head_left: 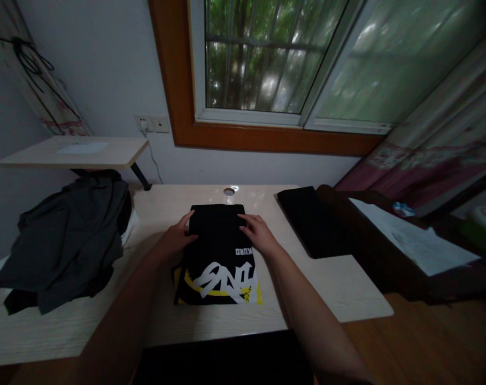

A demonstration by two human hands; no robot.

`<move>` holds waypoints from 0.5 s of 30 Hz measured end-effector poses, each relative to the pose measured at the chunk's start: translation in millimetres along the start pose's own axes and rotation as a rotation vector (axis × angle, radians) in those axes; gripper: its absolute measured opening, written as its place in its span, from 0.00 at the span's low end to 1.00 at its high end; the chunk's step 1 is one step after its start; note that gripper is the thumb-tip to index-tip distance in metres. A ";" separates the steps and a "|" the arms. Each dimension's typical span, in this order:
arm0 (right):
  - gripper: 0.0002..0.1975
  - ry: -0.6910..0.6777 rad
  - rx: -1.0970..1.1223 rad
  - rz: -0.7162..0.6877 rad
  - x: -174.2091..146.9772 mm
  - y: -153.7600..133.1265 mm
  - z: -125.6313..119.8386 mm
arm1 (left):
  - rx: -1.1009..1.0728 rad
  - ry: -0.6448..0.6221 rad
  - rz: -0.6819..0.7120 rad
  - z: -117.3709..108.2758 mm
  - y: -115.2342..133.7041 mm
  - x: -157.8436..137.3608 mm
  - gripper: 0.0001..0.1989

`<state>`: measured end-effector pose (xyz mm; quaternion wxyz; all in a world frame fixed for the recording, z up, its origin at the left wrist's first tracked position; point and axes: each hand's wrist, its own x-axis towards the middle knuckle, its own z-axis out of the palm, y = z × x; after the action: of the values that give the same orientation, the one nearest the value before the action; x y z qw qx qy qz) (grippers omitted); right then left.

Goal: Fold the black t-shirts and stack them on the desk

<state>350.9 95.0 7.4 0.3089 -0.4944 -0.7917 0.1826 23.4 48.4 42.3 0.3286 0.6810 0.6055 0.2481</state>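
Note:
A folded black T-shirt with white lettering and a yellow print lies flat in front of me on the pale wooden table. My left hand rests at its left edge, thumb and forefinger apart and touching the cloth. On the opposite edge, my right hand lies with its fingers stretched onto the fabric and its thumb spread from them. Neither hand visibly grips the cloth. The outer fingers of my left hand are partly hidden.
A heap of dark grey and black clothes lies at the left, partly under a raised shelf. A flat black folded item sits at the right. Beyond it, a white sheet lies on dark furniture. A window faces me.

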 end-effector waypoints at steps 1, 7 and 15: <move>0.23 0.032 -0.004 0.003 0.7 -0.5 1.4 | 0.000 0.038 -0.001 2.1 -1.7 2.4 0.44; 0.24 0.151 -0.036 -0.037 2.0 -4.6 3.5 | 0.194 0.375 0.028 10.0 -17.9 15.9 0.31; 0.13 0.019 0.030 -0.308 -2.2 -19.4 2.3 | 0.376 0.503 0.018 -7.6 -44.9 20.4 0.20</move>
<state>337.0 84.5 16.6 0.3481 -0.3644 -0.8523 0.1399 -9.0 71.9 12.5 0.0346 0.6523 0.6971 0.2956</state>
